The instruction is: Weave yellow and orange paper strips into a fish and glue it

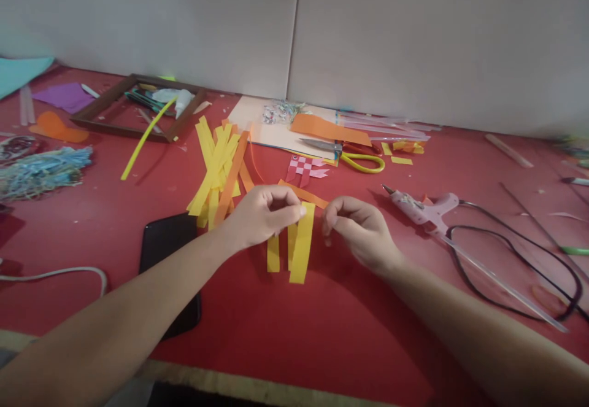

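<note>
Near the middle of the red table, my left hand (271, 215) pinches the top of a yellow paper strip (302, 247), which hangs down from the fingertips. More yellow strips (273, 255) show below and behind these fingers. Just right of the strip, my right hand (354, 229) is curled with thumb and forefinger close together; whether it holds anything is too small to tell. An orange strip (308, 196) lies behind both hands. Left of them is a pile of yellow and orange strips (218, 167). A pink and red woven paper fish (306, 167) lies beyond the hands.
Scissors (361, 160) lie behind, near an orange paper piece (329, 129). A pink glue gun (426, 210) with a looping black cord is at right. A black phone (168, 241) lies partly under the left forearm. A brown frame (105, 126) holding small items stands back left.
</note>
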Demonstrator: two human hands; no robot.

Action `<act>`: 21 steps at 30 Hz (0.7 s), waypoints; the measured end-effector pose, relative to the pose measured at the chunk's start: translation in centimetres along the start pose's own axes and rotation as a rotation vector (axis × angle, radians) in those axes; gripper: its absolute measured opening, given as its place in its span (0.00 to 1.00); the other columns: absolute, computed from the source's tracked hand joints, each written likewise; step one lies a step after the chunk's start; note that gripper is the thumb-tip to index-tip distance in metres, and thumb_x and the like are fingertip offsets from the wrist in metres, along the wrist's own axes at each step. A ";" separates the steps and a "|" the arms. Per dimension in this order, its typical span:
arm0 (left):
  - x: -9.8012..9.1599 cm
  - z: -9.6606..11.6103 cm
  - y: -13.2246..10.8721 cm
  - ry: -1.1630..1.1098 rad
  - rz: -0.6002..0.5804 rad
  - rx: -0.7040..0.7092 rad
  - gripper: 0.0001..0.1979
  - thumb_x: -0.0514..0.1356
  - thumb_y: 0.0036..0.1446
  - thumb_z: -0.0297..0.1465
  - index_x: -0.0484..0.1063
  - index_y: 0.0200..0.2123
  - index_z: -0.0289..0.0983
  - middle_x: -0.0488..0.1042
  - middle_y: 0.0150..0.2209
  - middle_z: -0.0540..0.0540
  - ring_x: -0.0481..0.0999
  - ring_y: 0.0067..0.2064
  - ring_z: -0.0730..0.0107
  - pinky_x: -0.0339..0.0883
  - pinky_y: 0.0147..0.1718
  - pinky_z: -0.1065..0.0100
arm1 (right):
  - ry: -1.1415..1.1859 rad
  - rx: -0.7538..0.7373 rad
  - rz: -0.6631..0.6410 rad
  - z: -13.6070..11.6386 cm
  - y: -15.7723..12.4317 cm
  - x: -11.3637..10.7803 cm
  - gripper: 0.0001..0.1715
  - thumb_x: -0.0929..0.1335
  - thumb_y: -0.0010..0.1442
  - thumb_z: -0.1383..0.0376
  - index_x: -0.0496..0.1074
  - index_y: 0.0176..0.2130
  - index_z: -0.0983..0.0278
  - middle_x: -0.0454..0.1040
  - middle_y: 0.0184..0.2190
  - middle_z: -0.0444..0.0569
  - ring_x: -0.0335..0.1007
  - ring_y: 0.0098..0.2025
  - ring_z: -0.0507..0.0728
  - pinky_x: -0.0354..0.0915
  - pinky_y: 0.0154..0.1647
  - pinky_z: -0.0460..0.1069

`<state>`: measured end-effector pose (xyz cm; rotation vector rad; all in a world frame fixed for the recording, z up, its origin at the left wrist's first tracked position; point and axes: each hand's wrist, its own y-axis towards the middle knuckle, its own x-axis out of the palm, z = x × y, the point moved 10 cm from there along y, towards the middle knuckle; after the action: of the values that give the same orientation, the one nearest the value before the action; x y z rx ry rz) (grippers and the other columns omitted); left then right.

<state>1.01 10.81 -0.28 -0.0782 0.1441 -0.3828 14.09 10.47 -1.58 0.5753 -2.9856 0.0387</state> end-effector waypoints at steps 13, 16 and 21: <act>-1.0 1.8 -1.1 0.669 0.243 0.234 0.11 0.54 0.65 0.38 0.70 0.45 0.39 0.77 0.42 0.45 0.77 0.39 0.65 0.68 0.34 0.66 | -0.797 0.027 0.081 -0.8 -0.2 -0.6 0.07 0.67 0.57 0.66 0.63 0.30 0.61 0.69 0.23 0.40 0.64 0.23 0.50 0.60 0.26 0.47; -0.9 1.8 -1.1 0.861 0.249 0.245 0.10 0.52 0.65 0.34 0.69 0.46 0.40 0.77 0.43 0.45 0.76 0.41 0.62 0.66 0.33 0.64 | -1.050 -0.052 0.081 -1.4 -0.3 -0.2 0.05 0.66 0.57 0.70 0.64 0.30 0.62 0.71 0.26 0.43 0.64 0.25 0.51 0.59 0.29 0.47; -0.9 1.8 -1.1 0.937 0.245 0.223 0.09 0.51 0.64 0.31 0.68 0.43 0.39 0.77 0.42 0.44 0.75 0.41 0.61 0.64 0.32 0.64 | -1.221 -0.097 0.063 -1.9 -0.3 0.1 0.03 0.65 0.59 0.70 0.67 0.32 0.63 0.73 0.32 0.49 0.66 0.29 0.54 0.60 0.29 0.48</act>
<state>0.08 10.17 1.75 0.3457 1.0242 -0.1618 14.29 10.27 0.33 0.6401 -4.1105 -0.6927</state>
